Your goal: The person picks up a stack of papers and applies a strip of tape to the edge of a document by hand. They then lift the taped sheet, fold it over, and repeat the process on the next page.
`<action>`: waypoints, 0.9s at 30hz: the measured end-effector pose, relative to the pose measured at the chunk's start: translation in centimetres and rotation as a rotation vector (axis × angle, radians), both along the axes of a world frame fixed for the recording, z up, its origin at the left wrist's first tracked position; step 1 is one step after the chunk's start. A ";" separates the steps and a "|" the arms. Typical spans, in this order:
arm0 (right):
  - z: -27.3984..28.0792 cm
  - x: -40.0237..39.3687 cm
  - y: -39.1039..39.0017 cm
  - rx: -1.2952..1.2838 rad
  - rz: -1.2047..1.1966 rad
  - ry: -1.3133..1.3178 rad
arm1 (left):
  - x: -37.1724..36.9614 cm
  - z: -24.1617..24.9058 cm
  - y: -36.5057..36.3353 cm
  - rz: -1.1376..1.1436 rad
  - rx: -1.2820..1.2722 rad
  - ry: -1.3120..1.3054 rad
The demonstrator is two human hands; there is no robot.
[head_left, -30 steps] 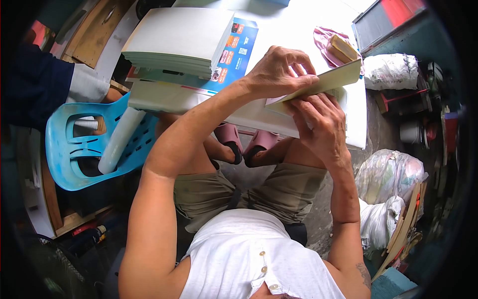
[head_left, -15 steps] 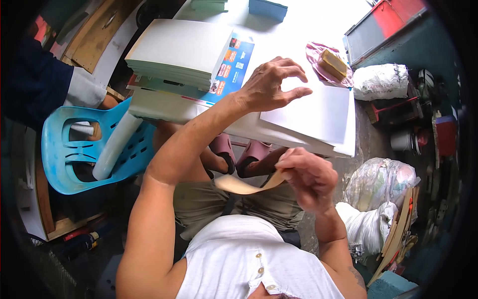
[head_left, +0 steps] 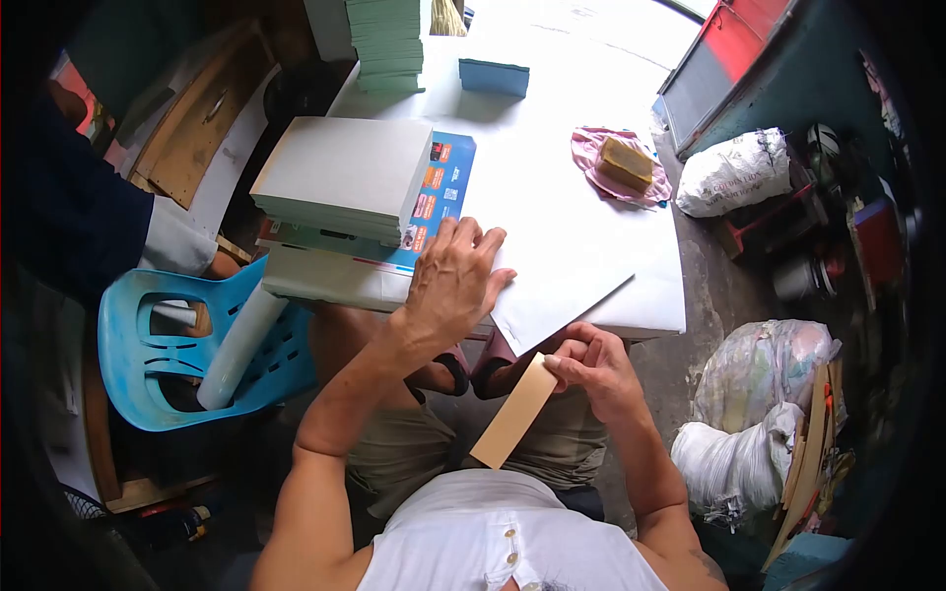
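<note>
In my right hand (head_left: 597, 368), a flat tan strip (head_left: 514, 414) of paper or thin card is pinched at its upper end between thumb and fingers. Its free end slants down to the left over my lap. My left hand (head_left: 448, 281) has its fingers apart and holds nothing; it hovers by the table's front edge, just left of the white sheets (head_left: 557, 291). One pointed corner of those sheets juts past the table edge towards me. Left of them, a thick stack of white paper (head_left: 340, 167) rests on a blue printed sheet (head_left: 455, 182).
A brownish block (head_left: 626, 164) lies on a pink cloth (head_left: 591, 148) on the white table (head_left: 532, 128). Farther back are a tall pale-green paper stack (head_left: 384, 44) and a blue block-like stack (head_left: 493, 77). A blue plastic chair (head_left: 133, 325) stands left, near another person's sleeve (head_left: 175, 231). Filled bags (head_left: 764, 374) sit right.
My left hand has moved left and towards me. The strip, bowed before, now hangs straighter and more steeply in my right hand. The white sheets have turned, one corner now pointing at me.
</note>
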State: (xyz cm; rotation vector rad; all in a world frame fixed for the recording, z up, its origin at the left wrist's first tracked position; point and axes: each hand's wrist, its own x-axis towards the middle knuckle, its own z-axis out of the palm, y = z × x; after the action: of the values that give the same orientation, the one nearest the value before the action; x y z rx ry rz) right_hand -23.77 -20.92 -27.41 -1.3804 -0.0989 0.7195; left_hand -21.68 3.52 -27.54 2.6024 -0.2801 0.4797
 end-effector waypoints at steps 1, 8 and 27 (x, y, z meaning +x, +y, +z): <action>0.3 0.2 -0.2 -0.003 0.022 0.022 | -1.1 0.3 0.1 0.020 -0.001 0.014; 3.1 1.4 -1.7 -0.376 0.150 -0.223 | -7.1 1.0 -0.1 0.003 -0.118 0.103; 8.3 5.7 -3.8 -0.731 -0.012 -0.877 | -3.5 -1.0 -2.6 0.217 0.053 -0.003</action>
State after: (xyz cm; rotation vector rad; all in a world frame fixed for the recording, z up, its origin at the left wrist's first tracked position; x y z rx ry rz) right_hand -18.10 -24.69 -19.09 -2.3248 -0.5579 0.0670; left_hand -25.22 0.88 -28.58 2.6975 -0.0105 0.5576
